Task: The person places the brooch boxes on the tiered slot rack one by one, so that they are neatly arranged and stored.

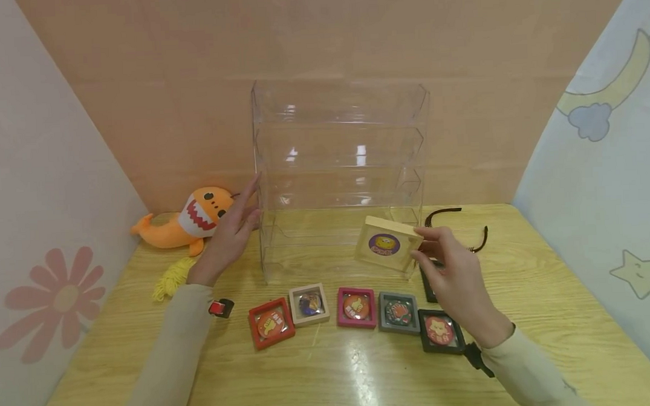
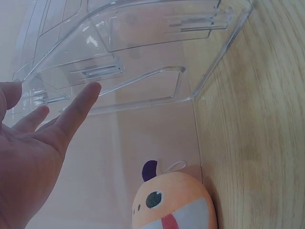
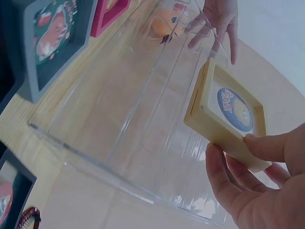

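Note:
My right hand (image 1: 453, 279) pinches a pale yellow square display frame (image 3: 224, 117) by its edge, thumb on the front and fingers behind. Inside the frame shows a round purple badge with a yellow figure. It is held up, tilted, before the lower tiers of a clear plastic tiered rack (image 1: 338, 120). At the rack's left side my left hand (image 1: 225, 237) has its fingers extended, fingertips right at the clear side panel (image 2: 138, 90). The rack stands upright on the wooden table, its tiers bare.
In front of the rack lie a red frame (image 1: 271, 323), a cream frame (image 1: 309, 304), a pink frame (image 1: 356, 307), a grey frame (image 1: 398, 313) and a black frame (image 1: 442, 331). An orange plush shark (image 1: 163, 231), yellow yarn (image 1: 173, 279) and a dark curved band (image 1: 484, 239) lie beside the rack.

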Action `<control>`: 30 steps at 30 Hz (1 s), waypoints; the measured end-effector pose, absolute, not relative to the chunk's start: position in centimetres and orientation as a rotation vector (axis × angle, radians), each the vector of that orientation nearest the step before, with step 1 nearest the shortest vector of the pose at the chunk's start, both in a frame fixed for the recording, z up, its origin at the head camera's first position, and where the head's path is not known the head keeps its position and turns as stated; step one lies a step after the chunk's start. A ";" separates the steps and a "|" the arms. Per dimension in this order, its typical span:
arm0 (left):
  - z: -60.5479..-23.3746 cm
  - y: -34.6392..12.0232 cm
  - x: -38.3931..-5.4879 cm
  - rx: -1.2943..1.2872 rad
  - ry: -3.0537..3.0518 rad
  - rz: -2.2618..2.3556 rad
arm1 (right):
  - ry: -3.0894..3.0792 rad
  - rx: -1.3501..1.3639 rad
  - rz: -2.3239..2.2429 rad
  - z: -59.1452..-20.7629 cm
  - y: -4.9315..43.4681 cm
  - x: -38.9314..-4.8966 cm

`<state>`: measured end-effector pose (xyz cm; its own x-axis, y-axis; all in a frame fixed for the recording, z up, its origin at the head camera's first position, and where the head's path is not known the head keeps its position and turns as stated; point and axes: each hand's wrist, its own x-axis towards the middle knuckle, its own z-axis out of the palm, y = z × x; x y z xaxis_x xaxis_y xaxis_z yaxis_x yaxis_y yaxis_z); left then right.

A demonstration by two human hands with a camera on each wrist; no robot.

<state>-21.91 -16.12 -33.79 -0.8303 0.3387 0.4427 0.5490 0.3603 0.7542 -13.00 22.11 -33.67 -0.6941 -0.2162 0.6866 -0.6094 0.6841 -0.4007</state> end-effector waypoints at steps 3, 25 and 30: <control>-33.8 -16.1 -21.9 -0.793 -2.416 -1.467 | -2.277 0.658 0.852 -33.8 21.6 -13.5; -33.7 -15.8 -21.9 -0.796 -2.407 -1.447 | -2.187 0.776 0.981 -32.9 17.4 -17.4; -33.7 -15.7 -21.9 -0.782 -2.406 -1.462 | -2.180 0.783 1.014 -32.3 16.6 -18.2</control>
